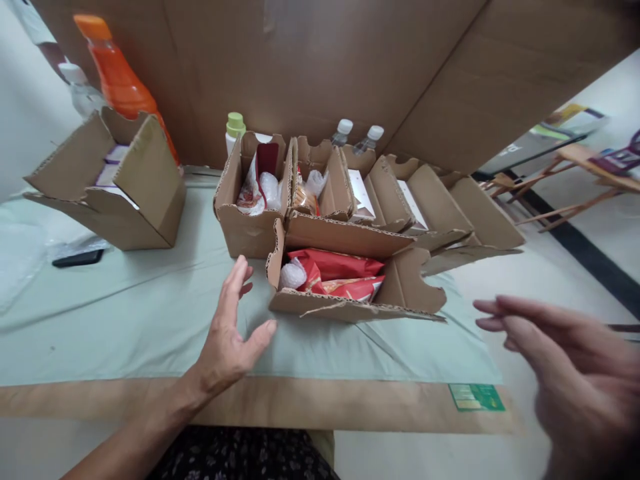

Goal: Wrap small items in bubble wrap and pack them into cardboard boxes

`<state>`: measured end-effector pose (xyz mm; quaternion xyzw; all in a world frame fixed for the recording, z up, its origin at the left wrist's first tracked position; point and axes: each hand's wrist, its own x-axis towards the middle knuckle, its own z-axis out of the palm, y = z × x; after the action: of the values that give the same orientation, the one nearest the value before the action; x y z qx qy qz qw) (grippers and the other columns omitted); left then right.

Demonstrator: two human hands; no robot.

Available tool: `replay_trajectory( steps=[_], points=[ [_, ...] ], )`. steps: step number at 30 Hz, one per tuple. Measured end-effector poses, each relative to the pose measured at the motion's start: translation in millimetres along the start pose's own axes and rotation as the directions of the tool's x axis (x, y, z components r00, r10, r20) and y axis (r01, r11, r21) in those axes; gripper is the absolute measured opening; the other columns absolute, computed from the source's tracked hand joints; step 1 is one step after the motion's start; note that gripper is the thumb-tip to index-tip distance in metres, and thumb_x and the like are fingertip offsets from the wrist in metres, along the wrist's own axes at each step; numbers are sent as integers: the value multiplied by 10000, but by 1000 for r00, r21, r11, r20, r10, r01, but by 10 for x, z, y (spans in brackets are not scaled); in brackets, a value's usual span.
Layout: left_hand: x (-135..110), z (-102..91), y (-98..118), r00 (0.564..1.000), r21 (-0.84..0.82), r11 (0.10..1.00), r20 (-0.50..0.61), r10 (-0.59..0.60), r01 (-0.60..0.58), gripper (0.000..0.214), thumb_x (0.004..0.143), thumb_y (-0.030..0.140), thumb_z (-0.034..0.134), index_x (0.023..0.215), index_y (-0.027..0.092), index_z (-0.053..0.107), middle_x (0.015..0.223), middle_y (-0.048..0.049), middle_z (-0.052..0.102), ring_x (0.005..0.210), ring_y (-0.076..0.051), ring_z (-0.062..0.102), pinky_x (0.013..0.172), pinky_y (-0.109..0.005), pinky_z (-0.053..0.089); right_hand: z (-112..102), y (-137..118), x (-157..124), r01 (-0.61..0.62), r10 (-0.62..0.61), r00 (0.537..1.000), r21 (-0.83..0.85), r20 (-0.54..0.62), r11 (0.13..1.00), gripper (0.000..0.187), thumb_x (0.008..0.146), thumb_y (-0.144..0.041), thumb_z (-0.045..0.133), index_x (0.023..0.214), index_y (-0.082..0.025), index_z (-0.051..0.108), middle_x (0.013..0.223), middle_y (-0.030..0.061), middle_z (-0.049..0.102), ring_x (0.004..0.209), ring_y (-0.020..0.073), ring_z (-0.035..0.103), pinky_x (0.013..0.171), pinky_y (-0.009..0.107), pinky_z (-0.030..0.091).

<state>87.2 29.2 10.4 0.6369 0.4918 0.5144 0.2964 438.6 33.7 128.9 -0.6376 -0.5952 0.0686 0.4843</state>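
Observation:
My left hand point(231, 333) hovers open over the pale green cloth, fingers stretched, just left of an open cardboard box point(350, 303). That box holds red snack packets point(336, 272) and a white wrapped item point(293, 275). My right hand point(565, 370) is open too, fingers extended and blurred, off the table's right side and apart from the box. Neither hand holds anything. Behind the front box stand two more open boxes, one point(247, 230) with white wrapped goods, another point(320, 190) with packets.
A row of open boxes point(450, 213) runs to the right. Another cardboard box point(107, 193) sits at the left, an orange bottle point(117, 77) behind it. A black phone point(77, 258) lies on the cloth. Small bottles point(357, 137) and a cardboard wall stand behind.

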Motion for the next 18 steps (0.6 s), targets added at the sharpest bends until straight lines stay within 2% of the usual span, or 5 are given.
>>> replay_trajectory(
  steps=[3, 8, 12, 14, 18],
  points=[
    [89, 147, -86, 989, -88, 991, 111, -92, 102, 920, 913, 424, 711, 1670, 288, 206, 1742, -144, 256, 1581, -382, 319, 1257, -598, 356, 235, 391, -394, -265, 266, 964, 112, 10, 958, 502, 798, -579, 797, 1191, -272, 738, 1157, 148, 780, 1016, 317, 747, 801, 485, 585],
    [1, 336, -30, 976, -140, 976, 164, -144, 167, 751, 838, 432, 750, 1485, 189, 457, 1479, -163, 559, 1378, -364, 544, 1201, -582, 415, 836, 412, -830, -321, 263, 920, 175, 289, 931, 663, 741, -698, 745, 1169, -202, 642, 1180, 150, 735, 962, 294, 714, 852, 475, 594],
    [-794, -9, -22, 973, 27, 980, 121, -197, 195, 485, 877, 420, 706, 1306, 218, 604, 1151, -100, 703, 1100, -316, 693, 995, -482, 586, 794, 142, -1376, -274, 242, 936, 94, 256, 957, 443, 832, -613, 714, 1026, -220, 656, 981, 105, 735, 913, 300, 705, 803, 442, 587],
    [-1132, -303, -68, 956, 124, 948, -60, -286, 292, 375, 905, 459, 674, 1204, 236, 644, 1113, -89, 710, 1061, -315, 705, 945, -464, 603, 819, -44, -1554, -205, 157, 935, 122, 316, 971, 353, 861, -538, 714, 1024, -229, 662, 968, 87, 726, 929, 284, 697, 829, 419, 587],
    [-993, -699, -22, 950, 156, 949, -197, -243, 275, 487, 856, 506, 735, 1214, 199, 615, 1189, -113, 694, 1175, -331, 669, 1039, -476, 551, 1076, -381, -1386, -157, 10, 887, 281, 462, 947, 387, 840, -457, 719, 1148, -234, 647, 1046, 71, 721, 930, 251, 691, 846, 398, 588]
  ],
)
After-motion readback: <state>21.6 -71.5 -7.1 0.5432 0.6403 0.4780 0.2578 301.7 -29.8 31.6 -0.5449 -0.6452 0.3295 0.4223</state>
